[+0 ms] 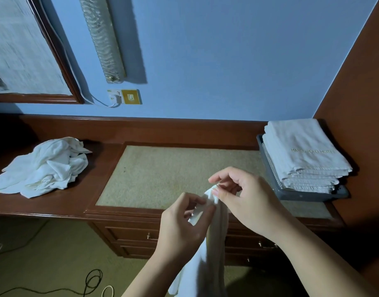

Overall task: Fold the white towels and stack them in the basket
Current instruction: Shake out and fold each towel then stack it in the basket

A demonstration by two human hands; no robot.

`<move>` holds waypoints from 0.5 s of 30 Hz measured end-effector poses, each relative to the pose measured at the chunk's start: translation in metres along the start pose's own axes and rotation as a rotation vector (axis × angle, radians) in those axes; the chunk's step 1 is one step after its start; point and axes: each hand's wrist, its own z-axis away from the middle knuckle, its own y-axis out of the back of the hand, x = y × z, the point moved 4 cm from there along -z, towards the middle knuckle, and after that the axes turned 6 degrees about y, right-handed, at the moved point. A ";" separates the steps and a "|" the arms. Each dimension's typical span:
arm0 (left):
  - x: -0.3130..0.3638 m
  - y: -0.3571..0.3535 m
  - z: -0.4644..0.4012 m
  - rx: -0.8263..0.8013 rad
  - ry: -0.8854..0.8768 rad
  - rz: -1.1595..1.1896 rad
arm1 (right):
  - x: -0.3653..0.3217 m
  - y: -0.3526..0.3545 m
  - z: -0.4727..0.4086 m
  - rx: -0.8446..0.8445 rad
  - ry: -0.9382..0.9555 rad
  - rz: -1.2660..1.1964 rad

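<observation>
A white towel (208, 254) hangs down in front of the desk, bunched at its top edge. My left hand (182, 224) pinches that top edge from the left. My right hand (242, 198) pinches it just above and to the right, thumb and forefinger on the cloth. A crumpled heap of white towels (45, 166) lies on the desk at the left. At the right, a stack of folded white towels (302, 155) fills a grey basket (313, 195).
The desk has a beige inlaid top (163, 174) with a dark wooden rim and drawers (141, 234) below. A brown wall panel (360, 103) stands at the right. Cables (92, 281) lie on the floor at the lower left.
</observation>
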 end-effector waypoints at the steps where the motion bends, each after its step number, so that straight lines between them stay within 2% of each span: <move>1: 0.001 0.000 -0.002 0.025 -0.021 0.004 | -0.005 0.004 -0.003 -0.002 0.012 0.010; 4: 0.006 -0.005 -0.011 0.030 -0.092 -0.014 | -0.019 0.012 -0.011 -0.025 0.027 0.021; 7: 0.005 -0.009 -0.021 -0.068 -0.098 0.041 | -0.031 0.019 -0.018 -0.036 0.052 0.061; 10: 0.003 -0.007 -0.033 -0.271 0.021 0.303 | -0.038 0.029 -0.018 0.000 0.082 0.066; 12: 0.006 0.001 -0.040 -0.340 0.064 0.451 | -0.041 0.036 -0.015 0.005 0.084 0.059; 15: 0.021 0.009 -0.047 -0.320 -0.037 0.359 | -0.041 0.045 -0.012 0.013 0.057 0.012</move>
